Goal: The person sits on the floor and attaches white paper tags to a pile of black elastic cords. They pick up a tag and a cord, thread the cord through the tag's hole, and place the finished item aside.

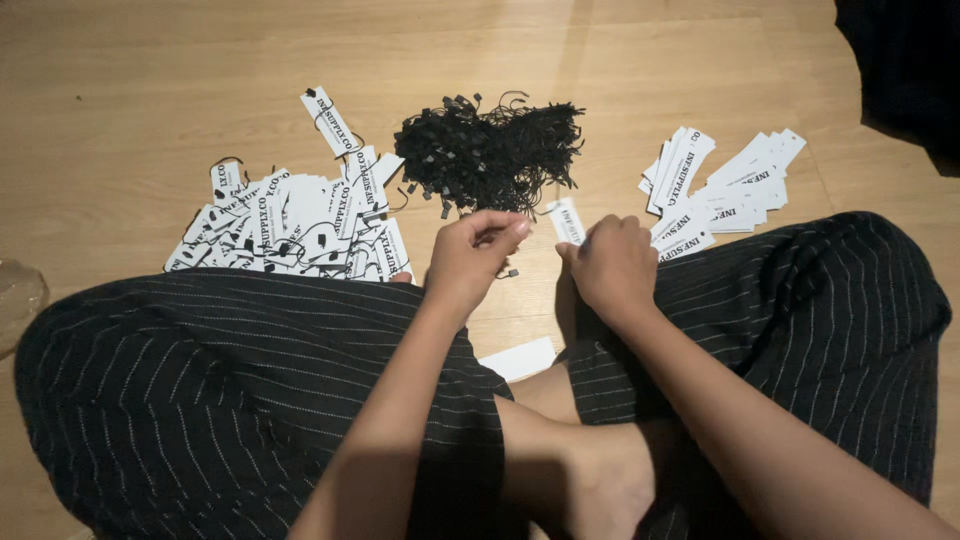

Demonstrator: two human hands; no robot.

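My right hand (612, 265) pinches a small white paper tag (567, 221) with black print, held upright just above the floor. My left hand (470, 255) is close beside it, fingers curled around a thin black string loop with a small black clasp (511, 271) hanging below. Both hands hover over the gap between my crossed legs. A tangled heap of black string fasteners (490, 150) lies on the floor just beyond the hands.
A spread pile of white tags with strings attached (290, 225) lies at the left. A stack of plain white tags (720, 185) lies at the right. My crossed legs in dark striped trousers (230, 390) fill the foreground. A white card (520, 358) lies between them on the wooden floor (150, 80).
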